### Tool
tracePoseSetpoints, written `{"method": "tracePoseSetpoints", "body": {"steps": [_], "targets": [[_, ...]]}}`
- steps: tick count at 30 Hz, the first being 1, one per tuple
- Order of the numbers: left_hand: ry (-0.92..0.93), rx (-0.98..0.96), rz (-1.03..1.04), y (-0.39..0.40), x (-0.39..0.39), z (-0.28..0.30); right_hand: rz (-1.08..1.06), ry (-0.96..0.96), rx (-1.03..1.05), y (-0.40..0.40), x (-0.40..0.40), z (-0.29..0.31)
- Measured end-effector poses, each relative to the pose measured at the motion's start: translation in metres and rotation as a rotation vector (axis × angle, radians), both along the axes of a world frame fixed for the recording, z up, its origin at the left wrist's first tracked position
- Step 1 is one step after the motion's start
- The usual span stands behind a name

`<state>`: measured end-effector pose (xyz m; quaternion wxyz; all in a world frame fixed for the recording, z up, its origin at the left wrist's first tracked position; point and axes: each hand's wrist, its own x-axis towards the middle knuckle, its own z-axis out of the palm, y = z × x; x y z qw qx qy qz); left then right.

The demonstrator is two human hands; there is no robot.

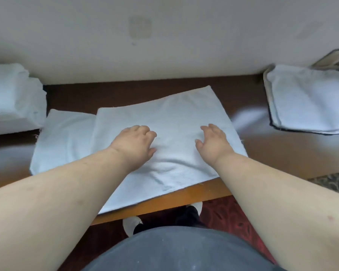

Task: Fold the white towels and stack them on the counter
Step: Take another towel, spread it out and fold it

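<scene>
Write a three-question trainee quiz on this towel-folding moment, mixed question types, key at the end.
1. True or false: both hands lie on the towel in the middle of the counter.
2. Multiple choice: the folded stack with a dark edge sits A) at the person's left, B) at the person's right, C) on the floor.
3. Short answer: does the middle towel's near edge stay on the counter or hang past its front edge?

Key:
1. True: left hand and right hand both rest on it.
2. B.
3. It hangs past the front edge.
</scene>
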<state>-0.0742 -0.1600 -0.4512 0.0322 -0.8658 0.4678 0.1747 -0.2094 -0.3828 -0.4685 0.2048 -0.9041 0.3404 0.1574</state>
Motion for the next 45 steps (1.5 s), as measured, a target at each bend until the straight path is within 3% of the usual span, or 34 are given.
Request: {"method": "tracePoseSetpoints", "body": {"steps": [3,7,13,16,30,33,37,45], "targets": [[0.039,0.012,-0.021,-0.069,-0.006,0.002,-0.007,0.019,-0.002,-0.028,-0.037,-0.006],[0.057,0.028,-0.042,-0.159,-0.009,-0.004,0.165,0.008,-0.063,-0.040,-0.083,-0.019],[0.106,0.151,0.064,-0.269,-0.019,-0.032,0.267,0.060,-0.037,-0.058,-0.128,-0.042],[0.098,0.198,0.079,-0.301,-0.026,-0.052,0.308,0.038,-0.037,-0.065,-0.138,-0.050],[-0.027,0.084,-0.152,-0.407,-0.056,-0.085,0.239,0.025,-0.054,-0.124,-0.179,-0.050],[-0.008,0.060,-0.167,-0.417,-0.059,-0.083,0.230,0.014,-0.061,-0.131,-0.180,-0.047],[0.262,-0.156,-0.109,-0.396,-0.051,-0.070,0.241,0.042,-0.103,-0.137,-0.172,-0.036],[0.149,-0.269,0.153,-0.219,-0.042,-0.037,0.241,0.207,-0.268,-0.145,-0.104,-0.005]]}}
